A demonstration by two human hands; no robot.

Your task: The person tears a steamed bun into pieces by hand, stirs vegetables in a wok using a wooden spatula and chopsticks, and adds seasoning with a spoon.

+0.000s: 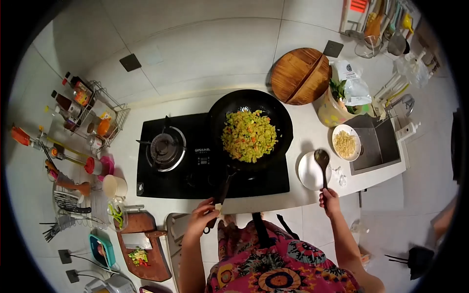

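My left hand is closed at the end of the dark wok handle. A small pale scrap shows by its thumb; I cannot make out what it is. The black wok sits on the right burner with a heap of diced green and orange food in it. In my right hand is the handle of a dark ladle. The ladle's bowl is over a white plate on the counter, right of the stove.
A bowl of pale strips stands beside the sink. A round wooden lid leans on the wall. Left are an unused burner, a bottle rack, and a chopping board with a cleaver and chopped vegetables.
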